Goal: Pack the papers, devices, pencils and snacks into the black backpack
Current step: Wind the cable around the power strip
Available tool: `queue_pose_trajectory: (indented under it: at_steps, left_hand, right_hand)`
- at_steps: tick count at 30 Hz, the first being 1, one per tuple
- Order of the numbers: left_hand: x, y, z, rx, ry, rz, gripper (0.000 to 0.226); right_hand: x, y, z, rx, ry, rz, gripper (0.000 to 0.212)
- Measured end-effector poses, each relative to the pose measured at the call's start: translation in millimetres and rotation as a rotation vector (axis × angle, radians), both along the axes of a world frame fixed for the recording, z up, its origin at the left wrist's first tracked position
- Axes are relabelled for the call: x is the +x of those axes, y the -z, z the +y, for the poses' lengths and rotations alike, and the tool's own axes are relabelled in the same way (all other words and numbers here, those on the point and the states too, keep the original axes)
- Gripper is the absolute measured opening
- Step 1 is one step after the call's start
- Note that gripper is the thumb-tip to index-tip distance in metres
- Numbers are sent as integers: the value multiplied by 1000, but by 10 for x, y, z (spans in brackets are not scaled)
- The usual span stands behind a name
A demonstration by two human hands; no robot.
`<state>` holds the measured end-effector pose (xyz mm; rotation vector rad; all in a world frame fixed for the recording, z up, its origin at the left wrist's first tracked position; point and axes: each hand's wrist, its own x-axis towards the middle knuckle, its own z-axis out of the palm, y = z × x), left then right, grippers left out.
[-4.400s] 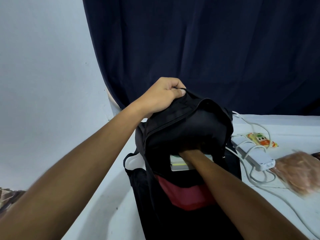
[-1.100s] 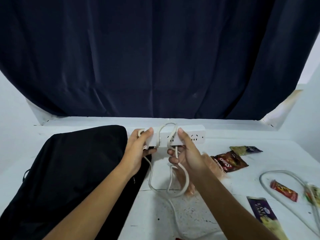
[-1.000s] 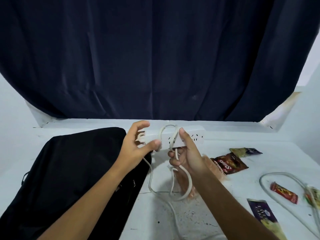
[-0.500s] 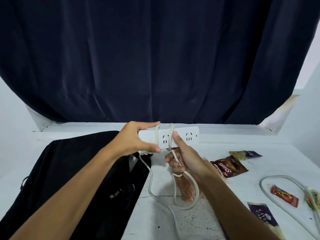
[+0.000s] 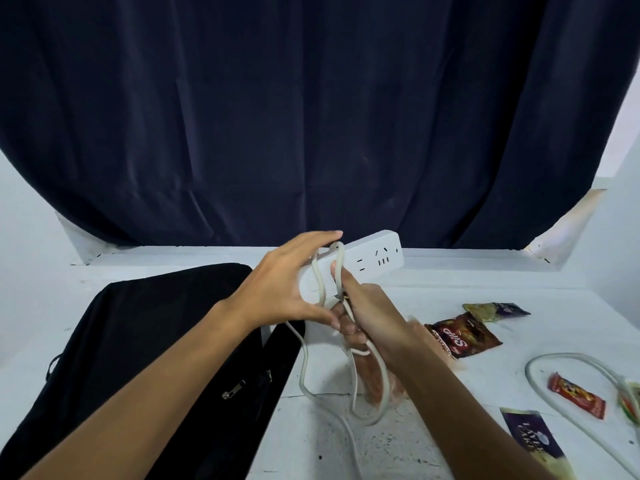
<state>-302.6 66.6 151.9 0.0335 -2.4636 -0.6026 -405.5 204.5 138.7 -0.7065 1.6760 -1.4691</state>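
Note:
I hold a white power strip [image 5: 374, 261] in the air above the white table [image 5: 450, 282]. My left hand [image 5: 287, 289] grips its left end, fingers over the top and thumb below. My right hand [image 5: 363, 313] is closed around loops of its white cord [image 5: 367, 403], thumb pressed on the strip's face. Two turns of cord cross the strip; more loops hang below. The black backpack [image 5: 145, 358] lies flat on the left, a zipper pull showing. Snack packets lie on the right: a dark red one [image 5: 464, 336], a purple-green one [image 5: 495, 310], a small red bar [image 5: 576, 400], a purple cake packet [image 5: 533, 441].
A dark blue curtain [image 5: 311, 116] hangs behind the table. More white cord [image 5: 568, 358] curls across the table's right side. A pinkish clear bag [image 5: 377, 379] lies under my right forearm. White walls flank both sides.
The backpack has gone from held upright to lying flat. I have picked up the power strip, and its right end has tilted upward over the last second as the cord turns across it.

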Motion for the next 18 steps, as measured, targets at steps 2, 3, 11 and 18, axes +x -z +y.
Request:
queue_pose_trajectory:
  at_steps: [2, 3, 11, 18]
  left_hand:
    - [-19, 11, 18, 24, 27, -9, 107]
    - [-31, 19, 15, 36, 29, -5, 104]
    - [-45, 74, -49, 449, -48, 34, 51]
    - [1, 131, -218, 516, -94, -5, 59]
  right_hand:
    - [28, 4, -13, 8, 21, 29, 56]
    - [37, 9, -17, 7, 25, 36, 56]
    - [72, 85, -31, 40, -40, -85, 37]
    - [102, 133, 0, 7, -41, -40, 14]
